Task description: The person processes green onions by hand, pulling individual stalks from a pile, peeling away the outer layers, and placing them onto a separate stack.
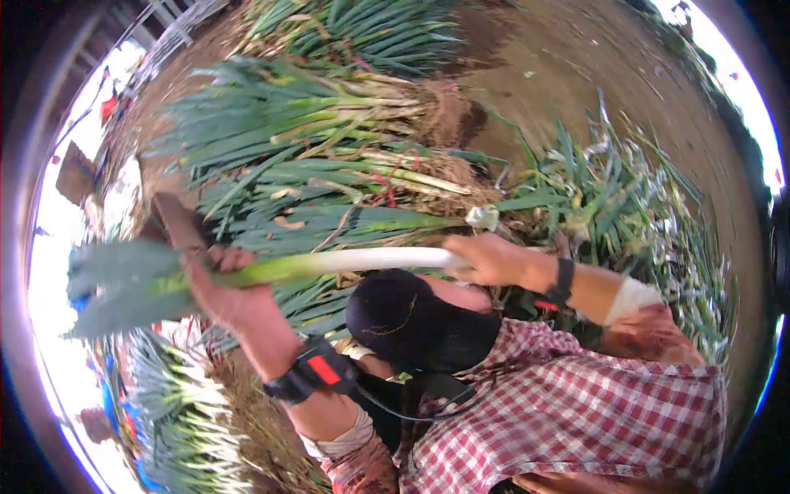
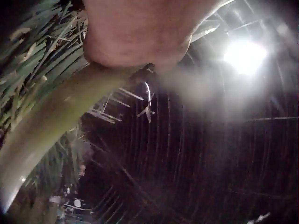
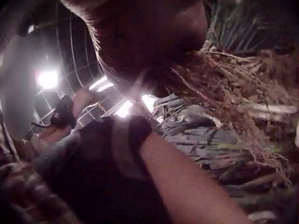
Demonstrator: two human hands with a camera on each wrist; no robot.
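Note:
A long leek stretches between both hands in the head view, with its green leaves to the left and its white shank to the right. My left hand grips it where the pale green turns to leaves. In the left wrist view the light green stalk runs down from under that hand. My right hand has its fingers curled around the white end, hiding the tip. Seen from the right wrist, this hand is dark, with brown roots beside it.
Bundles of leeks lie behind the hands, some bound with red ties. Loose leaf trimmings are heaped at the right. More leeks lie at lower left. A brown board stands by the left hand. Dark cloth bulges below the leek.

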